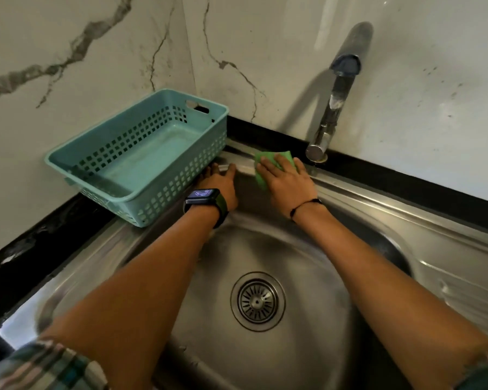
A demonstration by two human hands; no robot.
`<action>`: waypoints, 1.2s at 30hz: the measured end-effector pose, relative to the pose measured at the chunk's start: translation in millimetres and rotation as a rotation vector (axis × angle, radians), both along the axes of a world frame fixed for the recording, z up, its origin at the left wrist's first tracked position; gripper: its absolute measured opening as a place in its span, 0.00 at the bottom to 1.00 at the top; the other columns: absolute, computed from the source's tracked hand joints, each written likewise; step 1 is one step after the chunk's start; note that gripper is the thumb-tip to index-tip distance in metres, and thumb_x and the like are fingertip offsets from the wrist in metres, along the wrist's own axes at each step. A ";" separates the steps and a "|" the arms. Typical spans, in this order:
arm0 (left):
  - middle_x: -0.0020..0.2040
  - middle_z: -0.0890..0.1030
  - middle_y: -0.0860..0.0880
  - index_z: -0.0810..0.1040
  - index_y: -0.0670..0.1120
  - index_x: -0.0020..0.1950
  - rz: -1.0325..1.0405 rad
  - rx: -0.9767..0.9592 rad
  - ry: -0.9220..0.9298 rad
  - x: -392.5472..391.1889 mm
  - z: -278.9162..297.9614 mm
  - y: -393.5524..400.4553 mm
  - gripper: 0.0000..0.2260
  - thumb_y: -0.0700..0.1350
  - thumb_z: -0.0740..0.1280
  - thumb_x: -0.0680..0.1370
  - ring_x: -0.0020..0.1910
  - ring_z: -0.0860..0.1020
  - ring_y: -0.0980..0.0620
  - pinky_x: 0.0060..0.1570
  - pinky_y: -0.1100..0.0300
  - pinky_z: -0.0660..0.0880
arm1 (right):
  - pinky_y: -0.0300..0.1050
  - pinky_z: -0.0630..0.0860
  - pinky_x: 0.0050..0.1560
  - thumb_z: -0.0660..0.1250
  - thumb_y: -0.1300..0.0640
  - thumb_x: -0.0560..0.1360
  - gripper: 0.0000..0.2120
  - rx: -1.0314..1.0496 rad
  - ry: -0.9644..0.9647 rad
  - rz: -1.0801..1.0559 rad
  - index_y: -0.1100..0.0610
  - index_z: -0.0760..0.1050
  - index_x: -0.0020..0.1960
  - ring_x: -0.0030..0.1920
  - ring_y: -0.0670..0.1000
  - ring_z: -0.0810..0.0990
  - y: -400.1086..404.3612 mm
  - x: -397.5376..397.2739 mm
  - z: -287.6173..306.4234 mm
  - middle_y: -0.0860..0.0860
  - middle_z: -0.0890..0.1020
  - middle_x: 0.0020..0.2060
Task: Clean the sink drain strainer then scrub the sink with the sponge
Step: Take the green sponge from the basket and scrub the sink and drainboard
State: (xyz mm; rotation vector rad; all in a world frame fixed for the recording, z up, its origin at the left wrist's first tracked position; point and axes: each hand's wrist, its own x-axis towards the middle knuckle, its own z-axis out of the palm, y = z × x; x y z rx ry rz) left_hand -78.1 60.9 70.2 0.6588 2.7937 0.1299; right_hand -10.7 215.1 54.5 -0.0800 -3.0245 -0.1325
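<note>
The right hand (286,180) presses the sponge (265,164) flat-fingered on the sink (350,192) back rim, beside the tap (330,116). The left hand (219,182) rests flat-fingered on that rim, touching the basket (152,175). The strainer (257,301) sits in the drain.

basket (141,153) left of faucet (331,108), strainer (257,301) in sink (307,249)

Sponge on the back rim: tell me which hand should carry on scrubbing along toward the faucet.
Right. The right hand already lies flat on the green sponge at the sink back rim, beside the faucet base. The left hand rests bare on the rim by the teal basket.
</note>
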 end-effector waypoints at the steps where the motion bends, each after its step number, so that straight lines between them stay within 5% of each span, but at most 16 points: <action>1: 0.77 0.48 0.40 0.46 0.51 0.76 0.000 0.013 0.007 1.6 2.6 -2.3 0.34 0.44 0.61 0.75 0.76 0.49 0.39 0.74 0.46 0.54 | 0.60 0.48 0.73 0.59 0.58 0.75 0.29 -0.001 0.000 -0.024 0.48 0.54 0.74 0.76 0.52 0.52 12.7 18.5 -0.1 0.45 0.56 0.75; 4: 0.74 0.58 0.36 0.53 0.42 0.75 0.002 0.091 0.049 24.7 10.3 -0.7 0.31 0.44 0.62 0.75 0.73 0.58 0.37 0.72 0.46 0.58 | 0.58 0.50 0.72 0.62 0.59 0.72 0.32 0.032 -0.014 -0.135 0.46 0.57 0.73 0.75 0.50 0.53 58.7 84.3 2.7 0.43 0.58 0.75; 14: 0.76 0.55 0.42 0.56 0.43 0.74 -0.350 0.543 -0.185 262.1 23.0 73.9 0.27 0.44 0.60 0.77 0.76 0.51 0.45 0.74 0.53 0.50 | 0.56 0.51 0.74 0.58 0.59 0.75 0.25 -0.102 -0.068 -0.570 0.46 0.63 0.71 0.75 0.50 0.53 143.6 245.8 21.4 0.43 0.58 0.75; 18: 0.76 0.55 0.42 0.55 0.43 0.74 -0.445 0.588 -0.197 321.4 23.1 112.7 0.26 0.43 0.57 0.77 0.76 0.51 0.46 0.74 0.53 0.48 | 0.50 0.63 0.69 0.58 0.59 0.75 0.20 -0.287 0.063 -0.796 0.52 0.69 0.67 0.69 0.58 0.65 135.3 285.5 21.4 0.53 0.69 0.69; 21: 0.76 0.56 0.42 0.54 0.41 0.74 -0.465 0.571 -0.188 351.5 20.3 130.7 0.26 0.43 0.57 0.77 0.76 0.52 0.46 0.75 0.53 0.48 | 0.52 0.69 0.64 0.57 0.55 0.77 0.16 -0.428 0.105 -0.715 0.55 0.73 0.63 0.64 0.59 0.71 112.5 299.7 16.1 0.57 0.75 0.63; 24: 0.76 0.56 0.43 0.54 0.43 0.74 -0.467 0.532 -0.189 374.6 12.9 140.3 0.26 0.45 0.57 0.78 0.76 0.52 0.46 0.75 0.51 0.49 | 0.50 0.64 0.70 0.61 0.56 0.75 0.21 -0.284 0.022 -0.519 0.52 0.69 0.67 0.70 0.55 0.65 121.9 337.2 11.6 0.51 0.71 0.69; 36: 0.77 0.51 0.43 0.51 0.43 0.75 -0.570 0.394 -0.142 433.7 -5.1 170.8 0.26 0.50 0.52 0.80 0.77 0.47 0.46 0.75 0.52 0.45 | 0.60 0.52 0.72 0.60 0.60 0.74 0.28 0.041 -0.177 -0.875 0.48 0.58 0.72 0.74 0.59 0.53 289.9 504.7 23.4 0.49 0.60 0.74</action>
